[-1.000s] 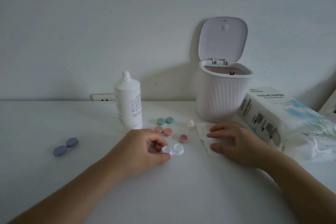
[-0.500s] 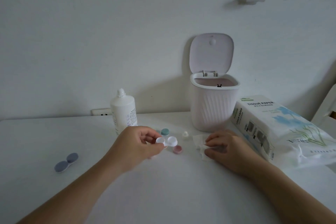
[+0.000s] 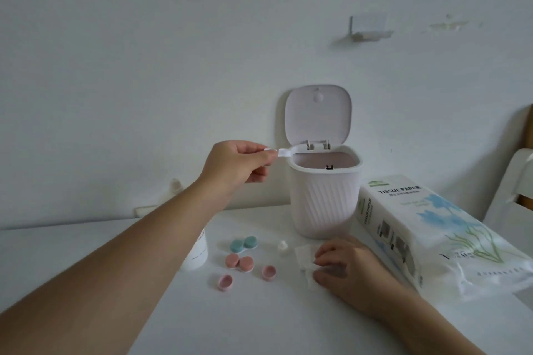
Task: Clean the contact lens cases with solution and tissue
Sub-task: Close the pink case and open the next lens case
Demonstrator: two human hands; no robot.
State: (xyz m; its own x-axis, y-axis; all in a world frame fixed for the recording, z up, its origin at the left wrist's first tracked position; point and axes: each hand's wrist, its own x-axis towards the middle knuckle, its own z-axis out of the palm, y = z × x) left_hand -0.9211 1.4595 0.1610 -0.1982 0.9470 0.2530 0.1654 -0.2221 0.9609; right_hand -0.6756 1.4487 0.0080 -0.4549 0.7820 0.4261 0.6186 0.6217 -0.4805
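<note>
The left hand (image 3: 239, 163) is raised, and a white contact lens case (image 3: 284, 152) is pinched at one end between thumb and fingertips, its free end held out at the rim of the open bin (image 3: 324, 196); it is judged that used solution is being tipped out there, so the surface (image 3: 259, 320) is kept dry. The right hand (image 3: 343, 265) rests on a folded tissue (image 3: 304, 261), which is pinned by curled fingers, apparently kept ready for wiping. Near the tissue, two loose pink caps (image 3: 268, 273) lie open side up, beside a closed pink case (image 3: 239, 262) and a teal case (image 3: 243, 244). A small white cap (image 3: 282, 246) lies apart from the solution bottle (image 3: 196, 251), mostly hidden by the forearm. "TISSUE PAPER" is read on the tissue pack (image 3: 427, 228); smaller print cannot be made out.
</note>
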